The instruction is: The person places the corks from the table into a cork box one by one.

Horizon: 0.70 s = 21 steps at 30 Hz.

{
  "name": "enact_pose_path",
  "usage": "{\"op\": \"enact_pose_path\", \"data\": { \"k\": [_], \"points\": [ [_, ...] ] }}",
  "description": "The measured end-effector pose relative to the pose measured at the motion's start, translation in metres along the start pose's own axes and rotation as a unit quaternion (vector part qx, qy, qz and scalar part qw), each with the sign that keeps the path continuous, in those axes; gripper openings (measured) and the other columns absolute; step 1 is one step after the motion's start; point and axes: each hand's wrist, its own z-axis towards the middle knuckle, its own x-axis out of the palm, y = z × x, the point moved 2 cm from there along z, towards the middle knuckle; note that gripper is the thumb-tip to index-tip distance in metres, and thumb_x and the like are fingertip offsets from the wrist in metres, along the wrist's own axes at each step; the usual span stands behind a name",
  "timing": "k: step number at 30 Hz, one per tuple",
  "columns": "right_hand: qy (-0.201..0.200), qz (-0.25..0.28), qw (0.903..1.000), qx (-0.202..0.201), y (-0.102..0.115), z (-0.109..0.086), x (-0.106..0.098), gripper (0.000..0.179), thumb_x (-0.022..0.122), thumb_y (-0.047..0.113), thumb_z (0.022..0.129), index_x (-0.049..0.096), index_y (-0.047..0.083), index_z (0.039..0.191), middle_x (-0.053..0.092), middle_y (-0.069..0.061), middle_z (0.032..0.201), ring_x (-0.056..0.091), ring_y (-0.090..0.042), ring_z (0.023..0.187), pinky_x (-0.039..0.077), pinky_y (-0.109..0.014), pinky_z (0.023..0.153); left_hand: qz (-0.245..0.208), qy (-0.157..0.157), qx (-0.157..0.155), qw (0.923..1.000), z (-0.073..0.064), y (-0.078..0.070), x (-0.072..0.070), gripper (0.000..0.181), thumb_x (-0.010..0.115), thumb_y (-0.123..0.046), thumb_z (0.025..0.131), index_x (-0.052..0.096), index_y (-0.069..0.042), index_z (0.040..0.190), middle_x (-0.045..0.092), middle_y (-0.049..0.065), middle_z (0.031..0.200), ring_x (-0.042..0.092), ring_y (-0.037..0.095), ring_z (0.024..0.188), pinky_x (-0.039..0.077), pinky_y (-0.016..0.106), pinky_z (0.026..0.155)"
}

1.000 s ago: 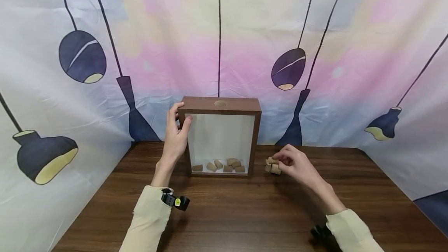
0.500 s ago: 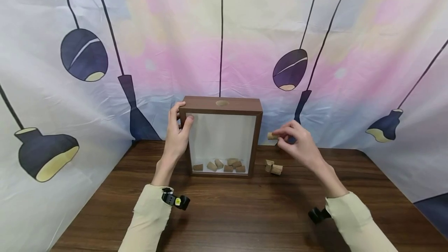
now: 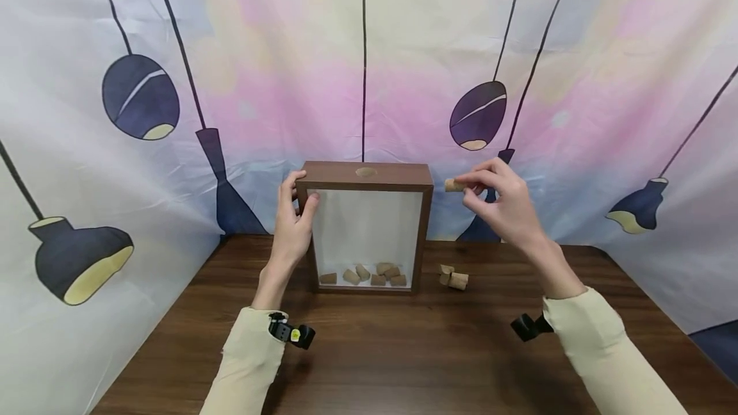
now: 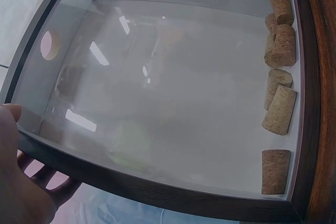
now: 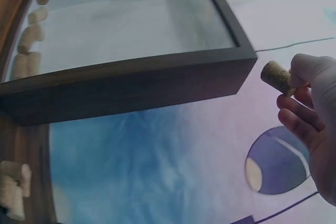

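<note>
A brown wooden shadow box [image 3: 428,235] with a clear front stands upright on the table, a round hole [image 3: 366,172] in its top. Several corks [image 4: 279,109] lie along the bottom inside it. My left hand [image 3: 293,223] grips the box's upper left corner, thumb on the front and fingers behind the side. To the right of the box's top, my right hand [image 3: 501,200] pinches a cork [image 5: 275,76] between thumb and fingers, raised off the table. Below it, a few loose corks [image 3: 458,281] lie together on the table beside the box.
The dark wooden table [image 3: 403,351] runs back to a fabric backdrop [image 3: 259,82] printed with hanging lamps, close behind the box. A small black camera [image 3: 527,326] is strapped at my right wrist, and another camera [image 3: 301,336] at my left.
My right hand has lifted one cork from the loose group and carried it up to about the height of the box's top. My left hand keeps its grip on the corner.
</note>
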Motion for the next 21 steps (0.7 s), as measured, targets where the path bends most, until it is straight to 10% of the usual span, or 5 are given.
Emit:
{"op": "enact_pose_path", "data": {
  "k": [21],
  "points": [
    [0.073, 0.006, 0.9961, -0.048, 0.032, 0.071, 0.033, 0.023, 0.062, -0.007, 0.085, 0.077, 0.004, 0.1, 0.061, -0.008, 0.099, 0.059, -0.013, 0.085, 0.047, -0.021, 0.074, -0.001, 0.004, -0.003, 1.0, -0.001, 0.0, 0.0, 0.047, 0.05, -0.016, 0.105, 0.035, -0.011, 0.149, 0.036, 0.021, 0.135, 0.039, 0.026, 0.108, 0.035, 0.033, 0.074]
  ]
}}
